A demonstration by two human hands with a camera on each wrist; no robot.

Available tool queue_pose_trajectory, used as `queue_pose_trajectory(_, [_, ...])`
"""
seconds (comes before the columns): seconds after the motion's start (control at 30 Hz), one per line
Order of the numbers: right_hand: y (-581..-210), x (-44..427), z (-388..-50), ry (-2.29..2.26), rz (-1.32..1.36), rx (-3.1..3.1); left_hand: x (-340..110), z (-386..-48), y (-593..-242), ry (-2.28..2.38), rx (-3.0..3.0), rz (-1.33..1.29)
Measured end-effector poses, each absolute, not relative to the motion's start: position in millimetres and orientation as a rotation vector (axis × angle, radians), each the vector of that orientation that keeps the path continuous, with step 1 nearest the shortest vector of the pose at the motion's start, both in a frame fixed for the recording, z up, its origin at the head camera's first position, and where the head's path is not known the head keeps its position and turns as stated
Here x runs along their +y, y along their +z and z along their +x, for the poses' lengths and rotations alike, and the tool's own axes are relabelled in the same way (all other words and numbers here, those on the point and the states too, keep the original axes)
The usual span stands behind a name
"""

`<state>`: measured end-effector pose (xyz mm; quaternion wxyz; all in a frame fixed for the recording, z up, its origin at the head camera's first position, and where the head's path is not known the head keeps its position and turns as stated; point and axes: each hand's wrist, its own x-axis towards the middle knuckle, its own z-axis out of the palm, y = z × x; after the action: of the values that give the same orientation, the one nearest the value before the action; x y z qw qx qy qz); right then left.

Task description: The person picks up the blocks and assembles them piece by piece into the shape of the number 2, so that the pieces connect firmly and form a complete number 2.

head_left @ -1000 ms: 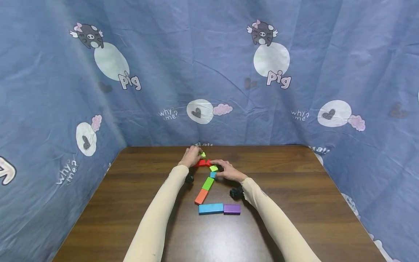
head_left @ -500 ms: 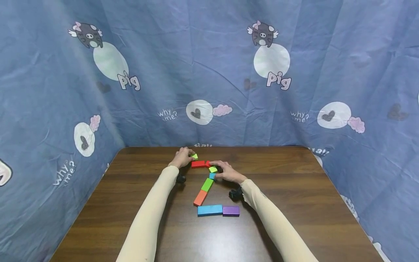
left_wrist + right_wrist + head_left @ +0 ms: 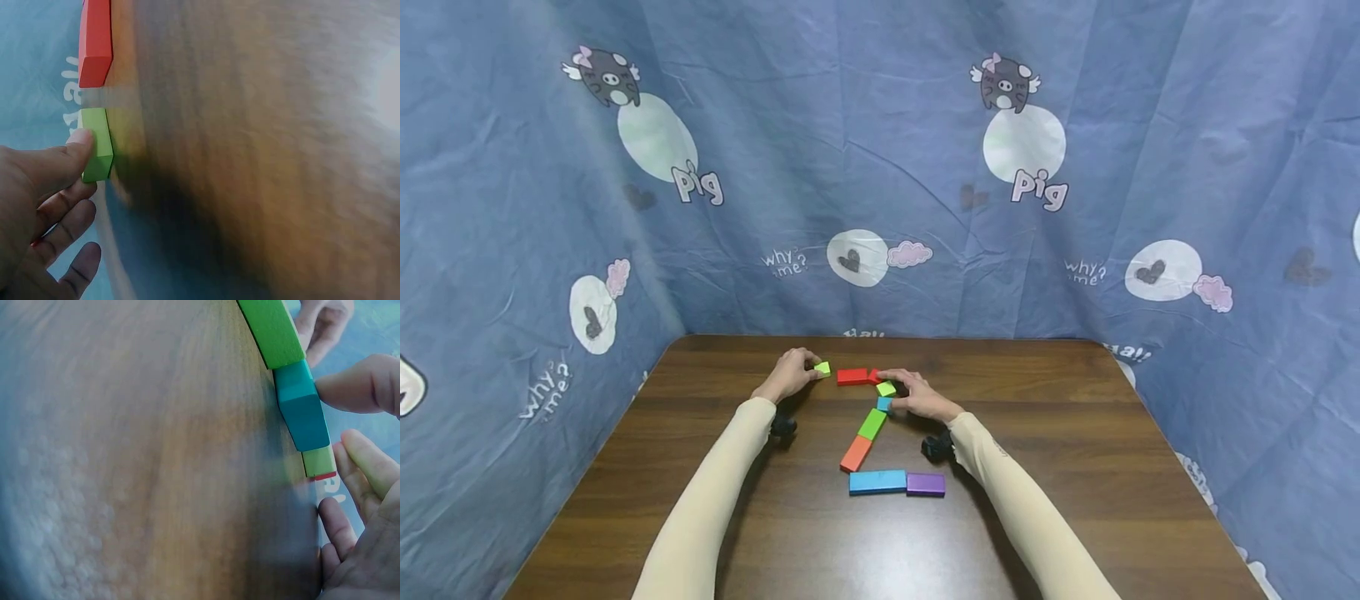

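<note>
My left hand (image 3: 786,375) pinches a lime-green block (image 3: 98,145) at the table's far side, left of a red block (image 3: 852,377) and apart from it. My right hand (image 3: 925,398) rests at the upper end of a line of blocks. Its thumb touches a small blue block (image 3: 303,403), while its index finger reaches to a small red block (image 3: 874,377). Between these two lies another lime block (image 3: 887,389). A green block (image 3: 872,424) and an orange block (image 3: 856,454) continue the slanting line toward the front.
Nearer the front, a long blue block (image 3: 877,482) lies end to end with a purple block (image 3: 926,484). Everything lies on a brown wooden table (image 3: 1060,500), with a blue patterned curtain (image 3: 910,167) behind and at the sides.
My left hand has moved left with the lime block, from behind the red block to a spot left of it. The right hand has stayed at the line of blocks.
</note>
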<state>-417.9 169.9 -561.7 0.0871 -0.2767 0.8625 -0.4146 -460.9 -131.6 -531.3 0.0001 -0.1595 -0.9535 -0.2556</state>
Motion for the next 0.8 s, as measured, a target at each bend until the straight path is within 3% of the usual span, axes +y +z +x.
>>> queue_pose_trajectory(0.8, [-559.7, 172.6, -418.5, -1.247, -0.802, 2.557, -123.2, -447.3, -548.5, -0.786, -2.889, -0.677])
